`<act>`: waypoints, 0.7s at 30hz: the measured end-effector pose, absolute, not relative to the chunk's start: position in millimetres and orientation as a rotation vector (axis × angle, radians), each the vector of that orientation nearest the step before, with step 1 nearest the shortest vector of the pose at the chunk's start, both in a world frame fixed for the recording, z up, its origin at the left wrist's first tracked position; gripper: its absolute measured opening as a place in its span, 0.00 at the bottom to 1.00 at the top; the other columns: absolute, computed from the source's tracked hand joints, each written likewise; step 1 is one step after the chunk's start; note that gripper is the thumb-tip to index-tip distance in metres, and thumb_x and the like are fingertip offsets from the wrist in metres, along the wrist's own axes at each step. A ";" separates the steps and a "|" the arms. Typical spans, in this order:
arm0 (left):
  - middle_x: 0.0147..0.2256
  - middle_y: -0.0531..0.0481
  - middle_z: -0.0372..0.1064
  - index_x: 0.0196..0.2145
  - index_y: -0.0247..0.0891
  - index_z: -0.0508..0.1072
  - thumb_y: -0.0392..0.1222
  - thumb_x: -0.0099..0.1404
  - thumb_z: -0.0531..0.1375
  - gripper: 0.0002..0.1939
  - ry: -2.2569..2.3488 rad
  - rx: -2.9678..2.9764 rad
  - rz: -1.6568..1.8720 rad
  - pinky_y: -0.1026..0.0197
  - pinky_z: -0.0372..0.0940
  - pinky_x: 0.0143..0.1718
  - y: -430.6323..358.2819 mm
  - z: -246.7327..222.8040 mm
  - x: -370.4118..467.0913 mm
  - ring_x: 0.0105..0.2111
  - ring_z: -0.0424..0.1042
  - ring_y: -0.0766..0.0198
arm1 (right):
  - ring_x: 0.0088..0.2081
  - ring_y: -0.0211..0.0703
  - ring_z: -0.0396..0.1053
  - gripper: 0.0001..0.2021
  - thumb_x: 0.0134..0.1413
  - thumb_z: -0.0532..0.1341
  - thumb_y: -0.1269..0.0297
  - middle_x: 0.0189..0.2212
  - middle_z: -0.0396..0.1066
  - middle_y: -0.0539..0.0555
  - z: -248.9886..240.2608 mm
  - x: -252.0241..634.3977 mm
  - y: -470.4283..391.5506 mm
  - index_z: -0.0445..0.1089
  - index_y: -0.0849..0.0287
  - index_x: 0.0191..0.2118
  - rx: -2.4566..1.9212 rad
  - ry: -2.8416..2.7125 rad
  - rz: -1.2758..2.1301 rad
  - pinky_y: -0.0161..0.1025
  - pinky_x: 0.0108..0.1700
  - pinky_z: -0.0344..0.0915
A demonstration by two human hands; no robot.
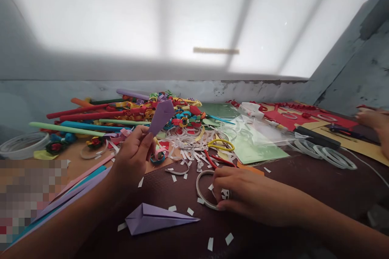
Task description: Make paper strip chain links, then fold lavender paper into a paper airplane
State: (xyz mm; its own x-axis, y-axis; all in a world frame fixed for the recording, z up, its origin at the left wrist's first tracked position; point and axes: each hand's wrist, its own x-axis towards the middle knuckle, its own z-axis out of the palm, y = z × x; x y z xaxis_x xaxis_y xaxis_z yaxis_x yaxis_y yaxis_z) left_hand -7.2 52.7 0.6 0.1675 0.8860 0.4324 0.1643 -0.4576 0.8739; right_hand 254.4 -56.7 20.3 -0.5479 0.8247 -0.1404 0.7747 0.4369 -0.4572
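Observation:
My left hand (133, 153) is closed on a folded purple paper piece (162, 116), pinching its lower end and holding it up above the table. A second purple folded paper (158, 219), kite-shaped with a long point to the right, lies on the dark table in front of me. My right hand (240, 192) is low over the table, its fingers curled on the right side of a thin roll of tape (200, 192); the fingertips are partly hidden. Small white paper scraps (190, 211) lie around the roll. Red-handled scissors (217, 158) rest just beyond my right hand.
Rolled paper sticks (82, 126) and colourful paper chains (185, 119) are heaped at the back left. Beyond the scissors are yellow scissor handles (221, 144) and green sheets (258, 151). More tape rolls (331, 156) lie right. Another person's hand (375, 123) is at the far right.

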 end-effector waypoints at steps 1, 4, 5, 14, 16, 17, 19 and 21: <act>0.22 0.57 0.65 0.33 0.42 0.65 0.48 0.70 0.54 0.10 0.994 1.770 1.329 0.64 0.55 0.20 51.8 1.8 -6.7 0.18 0.59 0.68 | 0.42 0.42 0.70 0.08 0.60 0.67 0.59 0.42 0.71 0.51 20.5 254.4 -57.0 0.71 0.56 0.41 -1.447 -2.577 0.734 0.36 0.43 0.63; 0.21 0.56 0.68 0.33 0.42 0.65 0.50 0.69 0.55 0.11 0.973 1.787 1.308 0.64 0.56 0.19 49.3 6.5 -6.9 0.17 0.61 0.68 | 0.41 0.41 0.71 0.10 0.54 0.71 0.63 0.40 0.72 0.49 22.0 253.5 -57.5 0.71 0.56 0.37 -1.426 -2.604 0.793 0.35 0.41 0.62; 0.21 0.56 0.69 0.33 0.41 0.65 0.50 0.69 0.55 0.11 0.967 1.789 1.308 0.64 0.56 0.19 48.6 8.0 -7.3 0.17 0.62 0.68 | 0.41 0.41 0.71 0.08 0.55 0.70 0.67 0.40 0.73 0.48 21.7 253.3 -57.1 0.71 0.56 0.37 -1.426 -2.598 0.801 0.34 0.41 0.63; 0.24 0.54 0.73 0.34 0.40 0.65 0.50 0.70 0.55 0.11 0.946 1.766 1.334 0.65 0.57 0.19 45.0 11.1 -9.4 0.17 0.65 0.69 | 0.37 0.42 0.75 0.20 0.56 0.64 0.74 0.39 0.78 0.49 27.0 255.6 -47.6 0.71 0.46 0.53 -1.341 -2.494 0.632 0.34 0.38 0.67; 0.27 0.53 0.75 0.34 0.40 0.65 0.50 0.70 0.55 0.12 0.940 1.760 1.339 0.65 0.58 0.19 44.4 10.7 -10.3 0.17 0.65 0.70 | 0.39 0.43 0.75 0.21 0.60 0.60 0.72 0.43 0.78 0.52 35.0 257.2 -40.6 0.68 0.47 0.57 -1.292 -2.459 0.468 0.36 0.40 0.68; 0.29 0.52 0.75 0.34 0.40 0.65 0.51 0.70 0.55 0.12 0.934 1.756 1.337 0.65 0.59 0.20 44.1 10.6 -10.8 0.18 0.66 0.70 | 0.38 0.43 0.74 0.21 0.62 0.60 0.71 0.43 0.77 0.53 38.9 257.7 -35.6 0.67 0.49 0.59 -1.277 -2.452 0.405 0.37 0.40 0.68; 0.28 0.52 0.75 0.35 0.40 0.65 0.51 0.70 0.55 0.12 0.919 1.747 1.326 0.66 0.59 0.20 43.6 11.0 -11.5 0.17 0.67 0.69 | 0.34 0.41 0.72 0.22 0.61 0.60 0.69 0.40 0.76 0.53 45.0 257.2 -22.9 0.67 0.52 0.60 -1.270 -2.492 0.363 0.36 0.38 0.68; 0.22 0.54 0.72 0.36 0.40 0.66 0.52 0.70 0.55 0.13 0.895 1.738 1.290 0.66 0.60 0.19 42.8 11.5 -11.4 0.17 0.68 0.67 | 0.32 0.38 0.70 0.20 0.59 0.60 0.72 0.40 0.75 0.53 47.9 253.3 -8.6 0.71 0.54 0.56 -1.259 -2.553 0.473 0.34 0.35 0.66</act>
